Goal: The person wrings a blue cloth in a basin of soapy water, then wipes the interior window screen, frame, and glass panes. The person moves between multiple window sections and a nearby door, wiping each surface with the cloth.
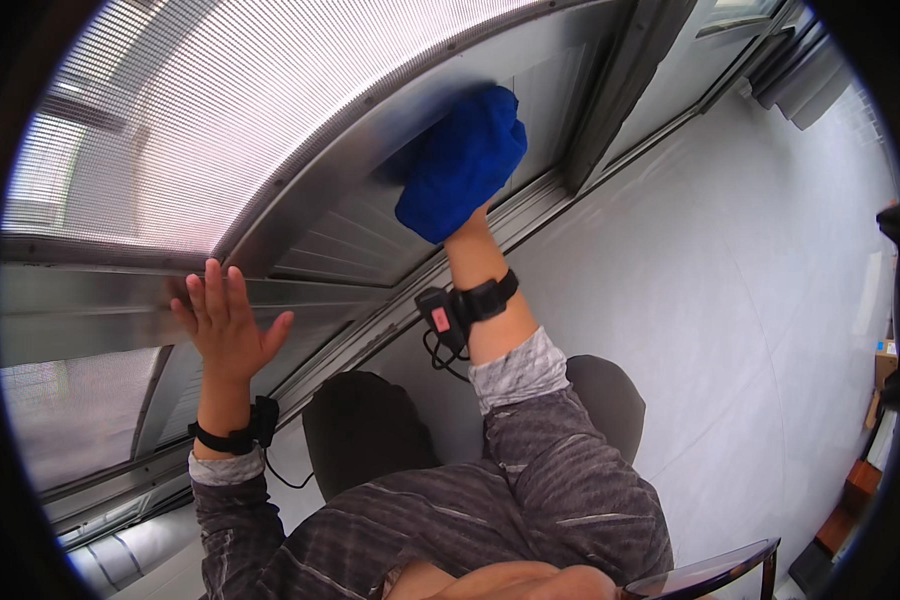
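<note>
A bright blue cloth (469, 161) covers my right hand (481, 213), leaving only its wrist end bare. The cloth lies against the lower metal panel (360, 225) of a screen door; fingers beneath it are hidden. My left hand (232, 326) is raised with fingers spread and holds nothing. Its fingertips are at the metal door frame (120, 259), just below the mesh screen (195, 142). Whether they touch the frame, I cannot tell. Each wrist carries a black strapped device with a cable.
Along the door's foot runs a metal sill track (420, 289). My bent knees (367, 431) are close to it. Pale floor (690, 300) extends to the right. A grey curtain (802, 82) hangs at the upper right, and boxes (885, 360) stand along the right rim.
</note>
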{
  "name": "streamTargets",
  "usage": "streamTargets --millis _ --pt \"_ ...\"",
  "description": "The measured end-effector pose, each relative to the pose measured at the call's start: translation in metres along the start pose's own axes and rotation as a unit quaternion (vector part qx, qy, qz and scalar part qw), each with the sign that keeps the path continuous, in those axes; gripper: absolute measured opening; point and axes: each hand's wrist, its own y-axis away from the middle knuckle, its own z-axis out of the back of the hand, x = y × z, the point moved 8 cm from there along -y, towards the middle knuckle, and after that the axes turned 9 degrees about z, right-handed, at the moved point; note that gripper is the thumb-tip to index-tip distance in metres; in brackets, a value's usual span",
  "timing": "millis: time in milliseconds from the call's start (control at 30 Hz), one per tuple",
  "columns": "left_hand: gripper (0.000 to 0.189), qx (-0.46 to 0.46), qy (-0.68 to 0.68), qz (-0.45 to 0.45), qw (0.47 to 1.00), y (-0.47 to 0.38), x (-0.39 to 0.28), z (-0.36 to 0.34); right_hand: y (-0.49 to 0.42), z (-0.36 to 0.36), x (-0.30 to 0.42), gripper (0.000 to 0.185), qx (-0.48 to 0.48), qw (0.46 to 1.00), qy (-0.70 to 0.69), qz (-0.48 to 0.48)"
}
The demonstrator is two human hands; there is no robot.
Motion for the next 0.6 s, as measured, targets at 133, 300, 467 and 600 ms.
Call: streamTargets --millis 133,300,467,600 --pt "0.085 0.012 -0.013 -0.013 1.000 0.001 -0.001 0.000 -0.003 -0.005 0.009 0.025 0.018 0.998 0.038 0.037" --pt "0.087 0.015 -0.012 -0.014 1.000 0.001 -0.001 0.001 -0.020 0.009 0.024 0.013 -0.022 0.993 0.081 0.082" --pt "0.088 0.013 0.007 -0.011 1.000 0.000 0.000 0.004 -0.019 0.003 0.016 0.018 0.022 0.997 0.054 0.046" --pt "0.086 -0.006 0.055 0.001 0.998 0.006 0.003 0.011 -0.007 0.004 0.013 0.031 -0.056 0.987 0.096 0.113"
